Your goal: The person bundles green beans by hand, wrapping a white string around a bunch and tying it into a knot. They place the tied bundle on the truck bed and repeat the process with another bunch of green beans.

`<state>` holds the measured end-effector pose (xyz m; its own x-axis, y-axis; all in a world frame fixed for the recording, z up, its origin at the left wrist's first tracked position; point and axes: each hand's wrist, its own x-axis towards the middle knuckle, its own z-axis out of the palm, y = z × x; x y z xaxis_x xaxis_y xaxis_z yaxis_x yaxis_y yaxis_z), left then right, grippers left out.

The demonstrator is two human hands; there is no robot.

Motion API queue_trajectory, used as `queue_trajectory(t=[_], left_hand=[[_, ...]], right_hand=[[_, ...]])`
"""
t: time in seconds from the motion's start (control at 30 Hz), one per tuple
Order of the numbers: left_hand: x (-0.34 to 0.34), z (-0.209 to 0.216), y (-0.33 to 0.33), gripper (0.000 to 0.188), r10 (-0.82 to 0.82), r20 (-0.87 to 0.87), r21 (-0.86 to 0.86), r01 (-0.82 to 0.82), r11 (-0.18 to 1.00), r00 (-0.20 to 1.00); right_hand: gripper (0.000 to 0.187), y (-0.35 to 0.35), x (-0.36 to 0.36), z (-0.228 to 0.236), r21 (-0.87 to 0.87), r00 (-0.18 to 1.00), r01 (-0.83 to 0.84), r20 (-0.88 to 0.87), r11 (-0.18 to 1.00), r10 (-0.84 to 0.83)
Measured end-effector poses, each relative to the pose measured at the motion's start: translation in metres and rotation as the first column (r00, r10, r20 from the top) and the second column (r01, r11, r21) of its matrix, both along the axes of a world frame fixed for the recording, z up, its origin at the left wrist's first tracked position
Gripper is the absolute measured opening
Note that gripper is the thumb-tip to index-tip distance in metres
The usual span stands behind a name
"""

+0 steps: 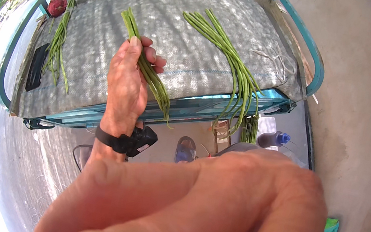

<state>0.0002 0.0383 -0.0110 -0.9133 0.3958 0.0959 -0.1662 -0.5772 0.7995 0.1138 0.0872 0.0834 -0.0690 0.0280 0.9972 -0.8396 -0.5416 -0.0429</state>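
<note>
My left hand (129, 74) is closed round a bunch of long green beans (155, 80), gripping it near its upper end. The beans slant down to the right, and their thin tips hang past the front edge of the cloth. Very large and close in the lower middle is my right hand (210, 206), with its fingers curled in. What those fingers hold, if anything, is hidden. To the right, a looser bunch of long beans (227, 48) lies on the grey woven cloth (111, 4), its ends drooping over the edge. A tied bean bundle (60, 39) lies at the left.
Teal metal rails (318, 64) frame the cloth-covered cart. A dark red round object (57, 5) and a black flat object (37, 67) are at its left. Below stand a blue-capped bottle (278, 138) and another bean bundle (249, 129). A green packet (331, 229) lies at the right.
</note>
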Motion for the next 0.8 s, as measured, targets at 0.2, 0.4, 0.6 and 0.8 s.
queue_trajectory(t=[0.2,0.4,0.6,0.8], left_hand=[[0.002,0.001,0.006,0.027,0.006,0.003,-0.027,-0.005,1.0,1.0],[-0.003,-0.006,0.004,0.029,-0.008,-0.015,-0.01,0.008,1.0,1.0],[-0.001,-0.001,0.004,0.03,-0.005,-0.027,-0.054,0.003,0.999,1.0],[0.0,0.001,0.006,0.028,0.046,0.0,-0.019,-0.046,0.999,0.999]], right_hand=[[0.024,0.0,0.009,-0.007,-0.037,0.999,0.015,-0.033,0.999,-0.017],[0.016,-0.003,0.016,-0.01,-0.029,0.997,0.046,-0.064,0.999,-0.047],[0.01,0.0,0.018,-0.01,0.009,0.994,0.074,-0.075,0.997,-0.073],[0.008,0.021,0.007,-0.013,0.284,0.984,0.157,0.037,0.946,-0.174]])
